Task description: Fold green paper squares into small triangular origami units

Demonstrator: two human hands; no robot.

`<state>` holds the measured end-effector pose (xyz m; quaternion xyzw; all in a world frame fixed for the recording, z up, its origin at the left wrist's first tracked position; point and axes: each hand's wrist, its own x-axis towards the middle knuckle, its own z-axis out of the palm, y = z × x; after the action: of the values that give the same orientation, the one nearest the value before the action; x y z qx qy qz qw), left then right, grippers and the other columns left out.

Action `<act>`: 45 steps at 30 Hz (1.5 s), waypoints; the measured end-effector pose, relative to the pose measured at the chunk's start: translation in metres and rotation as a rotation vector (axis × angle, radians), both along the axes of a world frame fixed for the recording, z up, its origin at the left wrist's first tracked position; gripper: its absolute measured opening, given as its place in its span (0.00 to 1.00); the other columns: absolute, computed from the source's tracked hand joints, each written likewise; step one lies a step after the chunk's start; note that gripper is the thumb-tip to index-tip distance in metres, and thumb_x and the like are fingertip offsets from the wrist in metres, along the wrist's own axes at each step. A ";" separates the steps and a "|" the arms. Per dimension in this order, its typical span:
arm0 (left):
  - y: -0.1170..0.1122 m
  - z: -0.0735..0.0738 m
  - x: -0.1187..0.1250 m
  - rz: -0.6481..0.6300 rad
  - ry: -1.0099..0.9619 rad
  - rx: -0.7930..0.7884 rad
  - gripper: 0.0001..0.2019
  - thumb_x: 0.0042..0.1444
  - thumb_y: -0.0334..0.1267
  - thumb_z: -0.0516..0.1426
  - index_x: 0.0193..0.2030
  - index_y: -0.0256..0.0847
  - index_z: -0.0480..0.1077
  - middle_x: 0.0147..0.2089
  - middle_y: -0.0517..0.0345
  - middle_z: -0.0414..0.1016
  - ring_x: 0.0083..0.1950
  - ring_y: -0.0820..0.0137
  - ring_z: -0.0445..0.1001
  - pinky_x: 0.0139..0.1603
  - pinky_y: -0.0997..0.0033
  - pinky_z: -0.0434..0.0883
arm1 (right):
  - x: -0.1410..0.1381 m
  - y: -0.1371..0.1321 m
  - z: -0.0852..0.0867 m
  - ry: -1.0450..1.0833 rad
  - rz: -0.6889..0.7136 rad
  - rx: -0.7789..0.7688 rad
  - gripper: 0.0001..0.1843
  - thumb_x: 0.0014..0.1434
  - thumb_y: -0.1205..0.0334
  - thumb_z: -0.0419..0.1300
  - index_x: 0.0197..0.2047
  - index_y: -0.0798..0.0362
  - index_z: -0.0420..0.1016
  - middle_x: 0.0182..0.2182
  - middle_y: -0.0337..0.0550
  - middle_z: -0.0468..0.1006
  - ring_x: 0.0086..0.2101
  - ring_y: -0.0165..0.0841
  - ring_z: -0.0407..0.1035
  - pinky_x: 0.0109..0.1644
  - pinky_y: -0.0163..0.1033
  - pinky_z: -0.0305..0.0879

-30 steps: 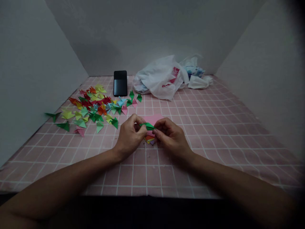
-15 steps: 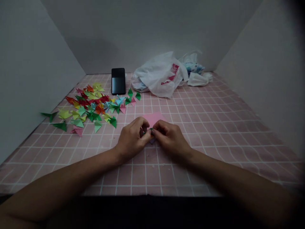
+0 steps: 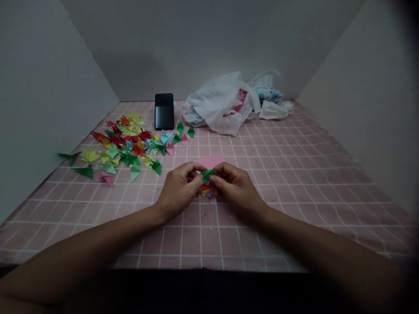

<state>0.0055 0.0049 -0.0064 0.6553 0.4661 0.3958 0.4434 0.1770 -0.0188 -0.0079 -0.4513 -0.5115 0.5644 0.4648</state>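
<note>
Where the two hands meet over the middle of the table (image 3: 294, 174), a little nearer its near edge than its far one, they pinch a small folded green paper piece (image 3: 207, 174) between them. The left hand (image 3: 179, 188) grips its near-left end with thumb and forefinger, and the right hand (image 3: 236, 187) closes on its far-right end in the same way, so both hands are clamped on the one piece with their fingertips almost touching. The piece is narrow; its long axis slants from near-left to far-right, the far-right end raised slightly. How its folds lie cannot be told, since the fingers cover much of it.

Directly under the hands lies a small stack of coloured sheets (image 3: 206, 191), with orange, yellow and purple edges showing. A pink sheet (image 3: 211, 160) lies flat just beyond the knuckles.

Towards the left edge a scatter of folded paper triangles (image 3: 127, 146) in green, red, yellow, blue and pink spreads over the pink checked cover. Near the far edge a dark phone (image 3: 164, 111) stands propped, and to its right a crumpled white plastic bag (image 3: 222, 104) lies against the far right corner.
</note>
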 end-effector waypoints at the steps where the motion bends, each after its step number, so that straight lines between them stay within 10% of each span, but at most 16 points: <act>1: 0.000 0.000 0.000 -0.007 -0.017 -0.029 0.05 0.56 0.33 0.59 0.39 0.40 0.76 0.24 0.62 0.73 0.23 0.72 0.73 0.23 0.75 0.70 | 0.000 0.000 0.000 0.001 0.000 0.001 0.09 0.60 0.57 0.65 0.33 0.51 0.70 0.25 0.34 0.72 0.22 0.25 0.64 0.26 0.34 0.60; 45: 0.003 0.011 -0.002 -0.243 -0.031 -0.404 0.11 0.52 0.43 0.62 0.31 0.36 0.71 0.25 0.64 0.67 0.23 0.79 0.63 0.23 0.78 0.59 | 0.004 0.002 0.001 -0.027 0.048 -0.061 0.12 0.59 0.56 0.64 0.30 0.52 0.69 0.17 0.31 0.70 0.17 0.25 0.63 0.22 0.31 0.56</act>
<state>0.0037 0.0080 0.0048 0.5984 0.4467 0.2481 0.6171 0.1809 -0.0169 -0.0065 -0.4604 -0.5112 0.5846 0.4300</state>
